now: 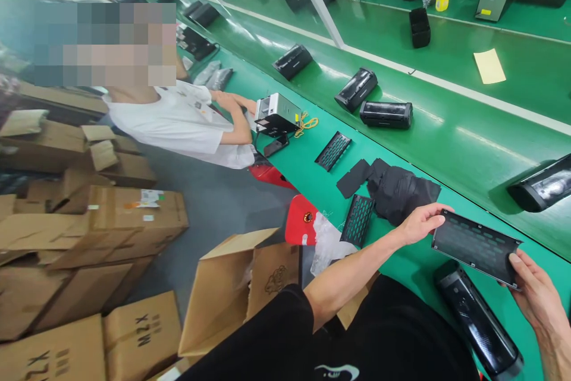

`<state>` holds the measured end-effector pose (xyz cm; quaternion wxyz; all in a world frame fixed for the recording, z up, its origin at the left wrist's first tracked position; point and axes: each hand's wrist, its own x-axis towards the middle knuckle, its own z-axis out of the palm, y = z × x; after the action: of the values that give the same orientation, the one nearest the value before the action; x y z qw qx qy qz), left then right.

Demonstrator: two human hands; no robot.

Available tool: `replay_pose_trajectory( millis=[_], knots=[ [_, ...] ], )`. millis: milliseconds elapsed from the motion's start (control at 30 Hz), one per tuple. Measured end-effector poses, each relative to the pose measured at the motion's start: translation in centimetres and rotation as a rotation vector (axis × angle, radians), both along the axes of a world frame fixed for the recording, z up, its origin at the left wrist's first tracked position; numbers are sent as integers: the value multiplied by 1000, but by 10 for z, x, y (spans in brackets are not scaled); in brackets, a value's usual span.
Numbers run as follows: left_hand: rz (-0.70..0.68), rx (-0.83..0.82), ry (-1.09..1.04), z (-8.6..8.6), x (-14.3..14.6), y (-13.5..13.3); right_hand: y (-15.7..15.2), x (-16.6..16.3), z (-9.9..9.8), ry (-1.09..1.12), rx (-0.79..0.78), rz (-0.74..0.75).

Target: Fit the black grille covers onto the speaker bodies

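Setting: a long green surface (446, 143) runs diagonally through a workshop, with cardboard boxes (89, 238) piled on the floor to the left.
Left hand: the left hand (422, 223) reaches in from a bare forearm and pinches the near-left corner of the grille panel (475, 245).
Right hand: the right hand (535, 295) grips the panel's right end, thumb on top.
Panel: black, rectangular, with rows of slots, held tilted just above the surface.
Nearby: a glossy black speaker body (477, 321) lies just below the panel; black foam pieces (397, 191) lie beside the left hand.
Room: bare green surface lies beyond the panel; a co-worker (187, 119) sits well apart.
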<state>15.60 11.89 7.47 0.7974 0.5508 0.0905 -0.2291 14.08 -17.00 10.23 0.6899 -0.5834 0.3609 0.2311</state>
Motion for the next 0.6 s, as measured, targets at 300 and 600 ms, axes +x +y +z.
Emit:
replay_pose_trajectory(
  millis=[300,600],
  knots=[
    [-22,87,-46,4,3,4,6,4,6,5,80,-18],
    [-9,49,-30,0,4,1,8,5,6,-32,40,-5]
  ],
)
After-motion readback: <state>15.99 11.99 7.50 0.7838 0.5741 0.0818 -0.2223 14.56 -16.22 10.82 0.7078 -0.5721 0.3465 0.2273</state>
